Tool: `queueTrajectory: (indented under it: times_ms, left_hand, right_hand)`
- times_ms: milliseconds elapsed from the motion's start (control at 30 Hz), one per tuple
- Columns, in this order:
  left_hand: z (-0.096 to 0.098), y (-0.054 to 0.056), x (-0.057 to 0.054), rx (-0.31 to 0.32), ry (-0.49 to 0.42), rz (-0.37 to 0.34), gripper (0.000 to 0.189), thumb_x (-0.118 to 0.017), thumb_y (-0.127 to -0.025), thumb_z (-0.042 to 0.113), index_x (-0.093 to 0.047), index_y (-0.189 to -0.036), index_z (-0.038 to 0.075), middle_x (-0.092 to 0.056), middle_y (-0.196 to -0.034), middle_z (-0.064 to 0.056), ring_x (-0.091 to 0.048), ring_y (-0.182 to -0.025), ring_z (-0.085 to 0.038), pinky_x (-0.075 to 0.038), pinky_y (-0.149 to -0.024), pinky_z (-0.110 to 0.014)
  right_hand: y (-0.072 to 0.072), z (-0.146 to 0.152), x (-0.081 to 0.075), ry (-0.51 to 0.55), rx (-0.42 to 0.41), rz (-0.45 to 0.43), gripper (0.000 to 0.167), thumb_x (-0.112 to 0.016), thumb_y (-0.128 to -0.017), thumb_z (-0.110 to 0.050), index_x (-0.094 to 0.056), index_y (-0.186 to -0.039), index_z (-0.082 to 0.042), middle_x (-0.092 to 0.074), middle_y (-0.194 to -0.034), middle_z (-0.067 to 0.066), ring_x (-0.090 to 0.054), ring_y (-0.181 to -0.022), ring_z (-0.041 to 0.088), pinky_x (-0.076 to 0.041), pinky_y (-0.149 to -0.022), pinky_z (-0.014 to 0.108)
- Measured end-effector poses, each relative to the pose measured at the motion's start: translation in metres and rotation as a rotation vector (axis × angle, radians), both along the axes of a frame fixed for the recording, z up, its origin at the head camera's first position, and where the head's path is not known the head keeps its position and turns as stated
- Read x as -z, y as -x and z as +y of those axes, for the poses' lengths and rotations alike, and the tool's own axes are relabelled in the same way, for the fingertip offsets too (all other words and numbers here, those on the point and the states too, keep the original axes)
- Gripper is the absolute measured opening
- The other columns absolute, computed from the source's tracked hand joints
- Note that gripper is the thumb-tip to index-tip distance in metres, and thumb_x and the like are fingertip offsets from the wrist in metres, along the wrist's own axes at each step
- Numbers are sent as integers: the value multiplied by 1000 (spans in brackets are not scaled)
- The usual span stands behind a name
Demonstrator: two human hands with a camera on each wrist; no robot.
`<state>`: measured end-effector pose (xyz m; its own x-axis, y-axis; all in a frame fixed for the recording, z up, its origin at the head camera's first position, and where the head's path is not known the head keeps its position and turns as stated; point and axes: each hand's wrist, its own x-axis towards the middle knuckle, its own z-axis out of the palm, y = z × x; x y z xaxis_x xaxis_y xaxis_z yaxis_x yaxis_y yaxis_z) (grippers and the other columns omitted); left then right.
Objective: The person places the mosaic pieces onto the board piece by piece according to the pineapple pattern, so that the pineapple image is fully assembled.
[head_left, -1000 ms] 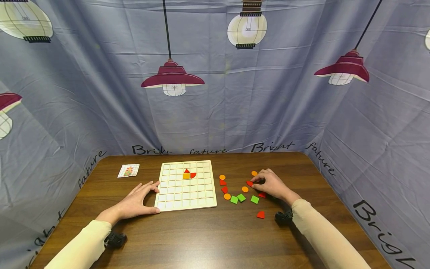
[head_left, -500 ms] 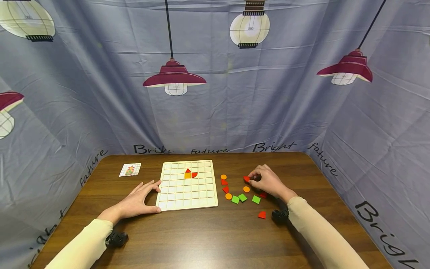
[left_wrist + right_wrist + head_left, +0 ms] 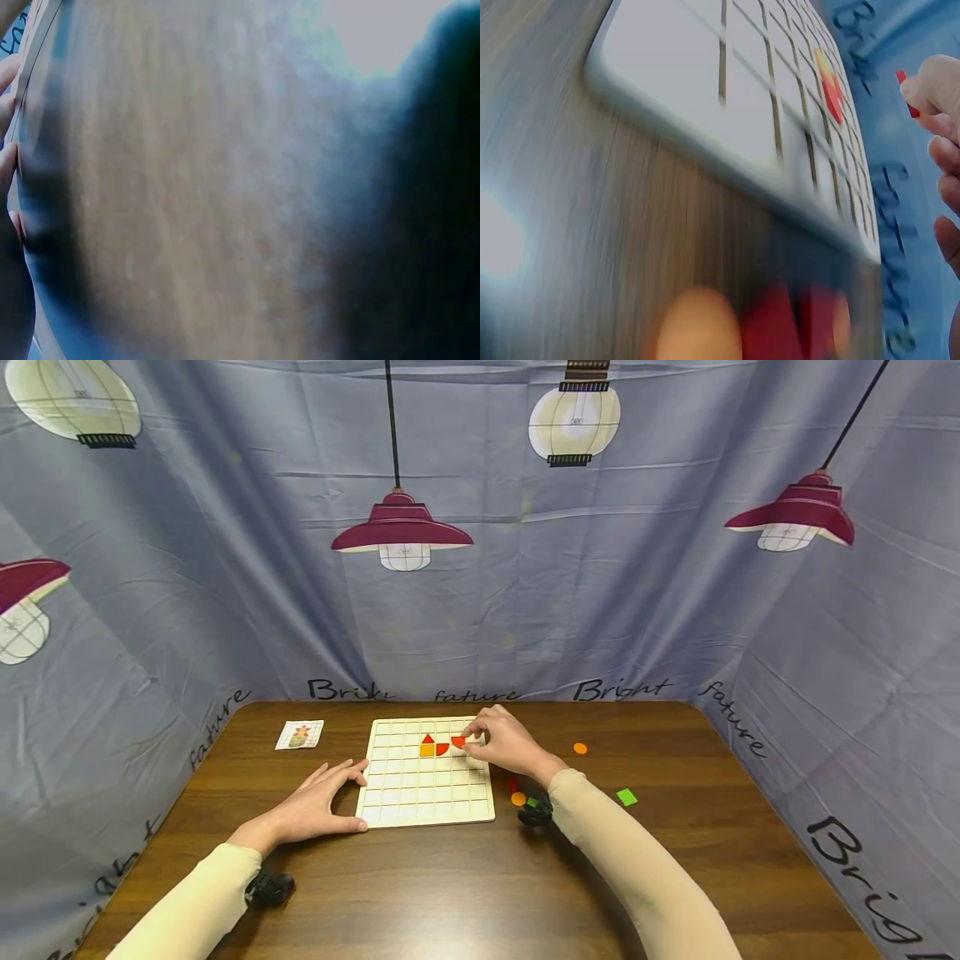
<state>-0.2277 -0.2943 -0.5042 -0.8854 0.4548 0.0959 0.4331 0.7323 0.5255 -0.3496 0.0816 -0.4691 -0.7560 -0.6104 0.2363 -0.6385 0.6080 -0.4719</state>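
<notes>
A red quarter-circle tile (image 3: 457, 741) is pinched between the thumb and fingers of my right hand (image 3: 508, 745), above the upper right part of the cream grid board (image 3: 423, 793). The right wrist view shows that red tile (image 3: 907, 94) at the fingertips, off the board. My left hand (image 3: 318, 806) rests by the board's left edge, thumb and fingers spread and touching it. On the board lie a yellow-orange square tile (image 3: 427, 750), a red triangle tile (image 3: 428, 738) above it, and a red quarter-circle tile (image 3: 442, 749) to its right.
Right of the board lie orange round tiles (image 3: 581, 748), a green square tile (image 3: 627, 797) and red tiles (image 3: 512, 783), some hidden beneath the right forearm. A small card with a pattern (image 3: 300, 735) lies at the back left of the wooden table (image 3: 420, 893).
My right hand has picked the red tile up from among the loose ones and carried it left over the board. The left hand stays at the board's edge.
</notes>
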Motion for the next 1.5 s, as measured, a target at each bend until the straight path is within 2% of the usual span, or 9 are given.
queueTrajectory:
  times_ms: [233,500,667,933,1500]
  left_hand:
    - [3,-1,-1,9,-13,2,61,-81,-82,56,-56,-123,17,-38,-161,-13,-29,-150,-40,-8,-121,-65]
    - [0,2,1,8,-18,15,61,-80,-82,58,-56,-121,18,-39,-161,-12,-29,-149,-41,-8,-120,-66]
    - [0,3,0,4,-14,7,62,-80,-81,59,-56,-121,19,-39,-161,-11,-29,-150,-40,-8,-121,-64]
    - [-1,3,1,0,-14,4,62,-80,-81,60,-55,-121,20,-39,-161,-10,-29,-150,-39,-7,-121,-64]
    - [-1,4,3,-1,-3,4,62,-78,-81,62,-55,-121,20,-38,-162,-9,-29,-151,-37,-7,-122,-63]
  right_hand:
    - [2,-55,14,-55,-17,1,17,-73,-93,-36,-77,-107,-26,-60,-99,-14,-48,-93,11,-41,-87,34]
    - [7,-84,24,-93,2,45,13,-73,-91,-35,-78,-102,-29,-60,-94,-16,-44,-90,11,-37,-79,30]
    - [9,-89,24,-128,12,59,14,-73,-91,-36,-79,-101,-28,-59,-91,-16,-45,-89,10,-37,-79,28]
    - [7,-94,25,-165,12,76,21,-72,-91,-38,-79,-107,-26,-66,-99,-13,-49,-95,11,-40,-84,29]
    - [5,-103,26,-180,49,103,18,-70,-93,-39,-79,-104,-27,-62,-96,-12,-45,-88,13,-38,-78,29]
